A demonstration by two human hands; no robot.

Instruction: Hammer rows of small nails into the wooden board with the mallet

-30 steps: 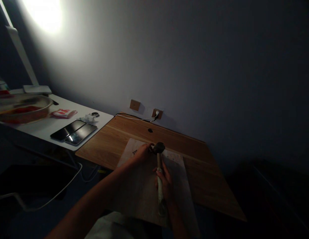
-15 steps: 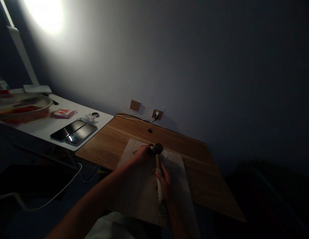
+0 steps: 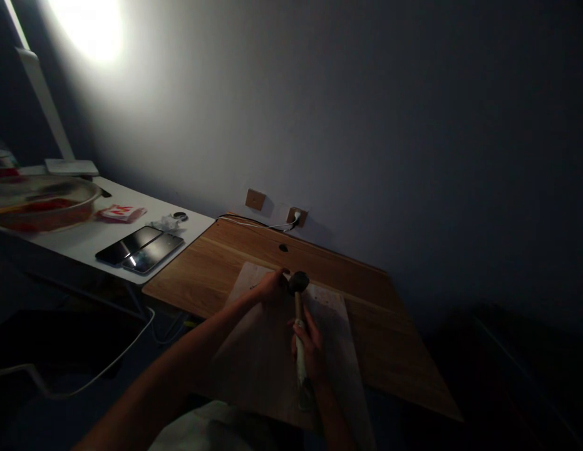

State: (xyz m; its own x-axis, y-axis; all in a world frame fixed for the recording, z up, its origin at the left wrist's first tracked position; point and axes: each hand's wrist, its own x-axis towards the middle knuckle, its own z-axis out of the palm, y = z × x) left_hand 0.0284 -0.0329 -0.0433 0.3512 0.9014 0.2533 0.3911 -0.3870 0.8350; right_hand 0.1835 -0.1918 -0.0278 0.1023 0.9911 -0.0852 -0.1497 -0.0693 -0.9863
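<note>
My right hand (image 3: 310,344) is wrapped round the pale handle of a hammer (image 3: 299,282), whose dark, blunt head points away from me. Beside the head, my left hand (image 3: 272,285) has its fingers drawn together low over a wooden board (image 3: 253,369); whatever they hold, if anything, is hidden. The board lies on the wooden table and reaches past its near edge. Small dark bits sit on the board by my left wrist, partly covered by it, and several tiny specks show right of the hammer head. The light here is dim.
The wooden table (image 3: 201,263) meets a white table (image 3: 169,210) on the left. Two phones (image 3: 153,252), a red-and-white packet (image 3: 122,213), a large clear bowl (image 3: 56,216) and a desk lamp (image 3: 49,113) stand there. A cable runs to a wall socket (image 3: 297,217).
My left hand and forearm have shifted slightly, covering more of the small dark bits on the board. The hammer stays almost in the same place, with my right hand still round it.
</note>
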